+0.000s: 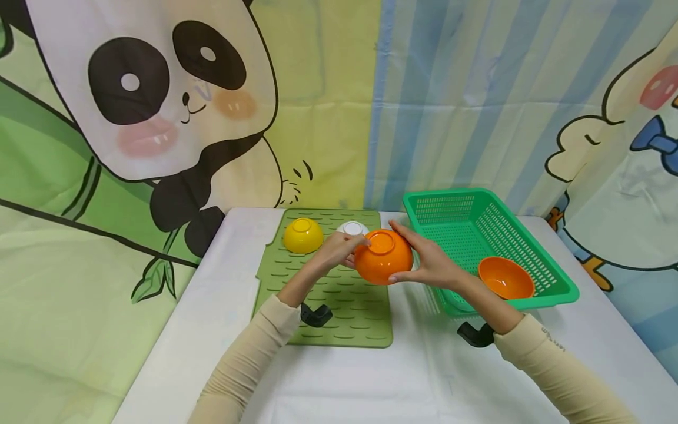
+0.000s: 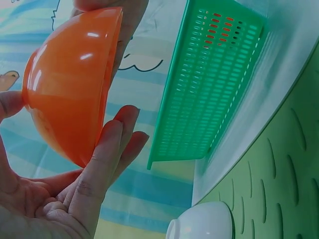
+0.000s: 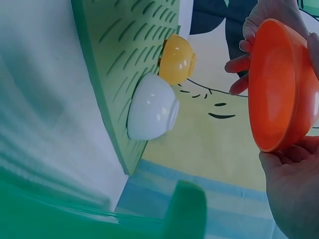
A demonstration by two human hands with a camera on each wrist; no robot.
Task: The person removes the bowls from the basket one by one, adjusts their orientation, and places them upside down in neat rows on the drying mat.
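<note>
An orange bowl (image 1: 384, 262) is held upside down above the green drying mat (image 1: 339, 318), its foot ring facing up. My left hand (image 1: 337, 249) pinches it from the left, thumb at the foot ring and fingers at the rim, as the left wrist view shows. From the right, my right hand (image 1: 431, 262) grips the bowl's side with thumb and fingers spread around it. Behind it on the mat, a white bowl (image 3: 152, 107) lies face down, partly hidden in the head view. Left of that, a yellow bowl (image 1: 303, 237) also lies face down on the mat.
A green perforated basket (image 1: 551, 280) stands on the right of the white table (image 1: 339, 388), with another orange bowl (image 1: 505, 278) inside, tilted open side up. A printed curtain (image 1: 328, 106) hangs behind the table.
</note>
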